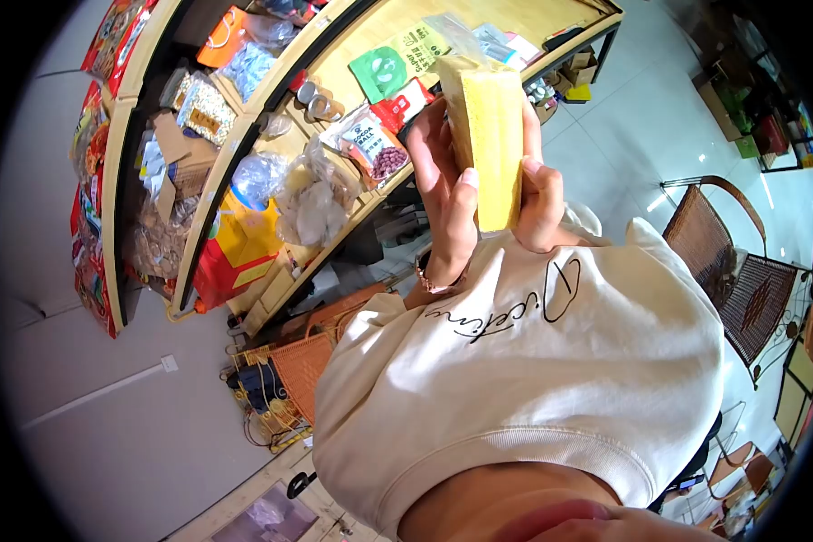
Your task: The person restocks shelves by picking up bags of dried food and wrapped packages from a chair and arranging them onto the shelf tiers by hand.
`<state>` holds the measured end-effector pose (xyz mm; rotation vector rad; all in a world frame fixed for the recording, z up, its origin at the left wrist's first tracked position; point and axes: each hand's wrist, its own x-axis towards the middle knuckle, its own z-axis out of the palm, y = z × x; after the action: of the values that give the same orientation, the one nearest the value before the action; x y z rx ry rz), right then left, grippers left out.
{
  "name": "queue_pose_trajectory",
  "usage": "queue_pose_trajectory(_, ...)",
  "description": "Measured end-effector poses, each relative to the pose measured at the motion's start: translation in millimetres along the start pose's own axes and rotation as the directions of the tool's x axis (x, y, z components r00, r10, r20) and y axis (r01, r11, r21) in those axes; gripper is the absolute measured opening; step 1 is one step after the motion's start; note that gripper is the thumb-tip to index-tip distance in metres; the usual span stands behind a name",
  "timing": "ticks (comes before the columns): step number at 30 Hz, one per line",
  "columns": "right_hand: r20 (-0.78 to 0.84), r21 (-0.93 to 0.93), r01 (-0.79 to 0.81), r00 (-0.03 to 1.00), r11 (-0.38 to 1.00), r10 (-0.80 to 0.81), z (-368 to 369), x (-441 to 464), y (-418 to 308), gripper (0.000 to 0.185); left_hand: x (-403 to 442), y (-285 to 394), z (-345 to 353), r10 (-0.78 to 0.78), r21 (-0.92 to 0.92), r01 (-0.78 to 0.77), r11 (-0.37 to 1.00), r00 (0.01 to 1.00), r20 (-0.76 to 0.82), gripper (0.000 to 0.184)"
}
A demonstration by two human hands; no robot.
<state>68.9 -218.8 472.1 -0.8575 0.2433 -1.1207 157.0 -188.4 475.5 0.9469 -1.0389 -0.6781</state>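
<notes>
Both my hands hold a thick yellow block (497, 149), with clear plastic film at its far end; I cannot tell what it is made of. My left hand (447, 208), with a bracelet at the wrist, grips its left side, thumb on the near face. On the right side, the fingers and thumb of my right hand (540, 208) press against the block. It is held in front of my cream sweatshirt (524, 361), close to the table's edge. Just left of my left hand lie a cocoa ball bag (366, 140) and a red packet (402, 106).
A wooden table (352, 41) carries a green and yellow bag (393, 68), jars (323, 101) and clear plastic bags (314, 199). Shelves beside it hold packets and a red and yellow box (239, 244). Wicker chairs (700, 230) stand on the right.
</notes>
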Motion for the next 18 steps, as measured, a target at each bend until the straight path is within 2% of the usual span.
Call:
queue_pose_trajectory(3,0.016,-0.042,0.114,0.993,0.993,-0.114,-6,13,-15,0.073,6,-7,17,-0.045,-0.016,0.045,0.999,0.999,-0.019,0.067)
queue_pose_trajectory(6,0.041,-0.042,0.161,0.986,0.986,-0.159,-23,20,-18,0.073,14,-18,30,-0.059,-0.063,0.059,0.996,0.998,0.002,0.066)
queue_pose_trajectory(13,0.003,-0.073,0.179,0.984,0.981,-0.180,-51,36,-22,0.073,33,-40,54,0.028,-0.046,-0.025,0.999,0.998,0.057,0.065)
queue_pose_trajectory(18,-0.022,-0.067,0.186,0.982,0.980,-0.188,-67,47,-19,0.074,42,-49,65,0.017,-0.060,-0.014,0.998,0.998,0.063,0.066)
